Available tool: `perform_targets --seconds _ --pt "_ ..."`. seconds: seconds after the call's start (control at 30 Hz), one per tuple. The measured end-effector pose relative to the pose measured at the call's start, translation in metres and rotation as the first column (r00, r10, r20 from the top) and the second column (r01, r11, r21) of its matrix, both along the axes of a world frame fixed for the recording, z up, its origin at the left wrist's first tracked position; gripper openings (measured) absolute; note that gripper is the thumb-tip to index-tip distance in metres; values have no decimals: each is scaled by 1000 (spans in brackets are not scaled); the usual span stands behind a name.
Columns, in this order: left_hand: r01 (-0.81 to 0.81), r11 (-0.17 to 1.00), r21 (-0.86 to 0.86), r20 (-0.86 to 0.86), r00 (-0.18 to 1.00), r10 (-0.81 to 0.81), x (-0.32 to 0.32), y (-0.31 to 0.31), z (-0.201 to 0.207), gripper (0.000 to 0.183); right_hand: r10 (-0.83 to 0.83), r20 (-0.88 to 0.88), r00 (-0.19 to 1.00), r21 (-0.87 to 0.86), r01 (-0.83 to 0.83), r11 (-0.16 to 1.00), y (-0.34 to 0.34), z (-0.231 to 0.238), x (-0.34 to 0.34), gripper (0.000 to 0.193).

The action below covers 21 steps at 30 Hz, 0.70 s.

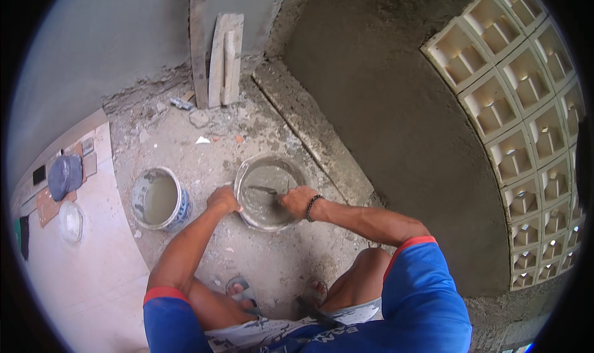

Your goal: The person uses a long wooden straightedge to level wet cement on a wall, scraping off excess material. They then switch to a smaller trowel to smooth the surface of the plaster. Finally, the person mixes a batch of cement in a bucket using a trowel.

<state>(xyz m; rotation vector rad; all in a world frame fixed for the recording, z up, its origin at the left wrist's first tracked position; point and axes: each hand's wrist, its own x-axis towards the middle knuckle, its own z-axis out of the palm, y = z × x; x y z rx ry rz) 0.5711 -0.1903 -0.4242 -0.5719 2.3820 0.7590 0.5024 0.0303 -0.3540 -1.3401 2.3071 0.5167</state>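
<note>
A round bucket point(271, 227) of wet grey cement mix stands on the rough floor in front of me. My left hand point(224, 199) is closed on its left rim. Over the right side of the bucket, my right hand point(297, 201), with a dark beaded bracelet at the wrist, grips a trowel point(265, 189). The trowel's blade points left and lies in or just over the mix; its handle is mostly hidden in my fist. Left of my left hand stands a white and blue bucket point(180, 204) holding greyish liquid.
Boards point(225, 61) lean against the back wall. A freshly plastered wall point(396, 118) and pale ventilation blocks point(526, 105) rise on the right. On the left, a tiled ledge point(102, 254) holds a dark cap point(64, 176), a phone point(39, 175) and a clear container point(71, 222). Rubble lies about.
</note>
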Motion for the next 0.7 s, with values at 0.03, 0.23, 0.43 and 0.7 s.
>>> perform_targets --seconds 0.03,0.23,0.43,0.7 --pt "19 1000 5 40 999 -20 -5 2 -11 56 47 21 999 63 -48 997 11 -18 -3 21" --pt "-302 924 235 45 953 300 5 12 -26 40 -56 -80 995 43 60 997 -3 27 -10 19" --pt "-589 623 515 92 761 643 12 33 -47 35 78 -60 995 239 -61 969 -5 37 -19 19" --pt "-487 767 418 -291 728 621 -50 9 -38 28 -158 -155 975 -78 147 986 17 -26 -43 19"
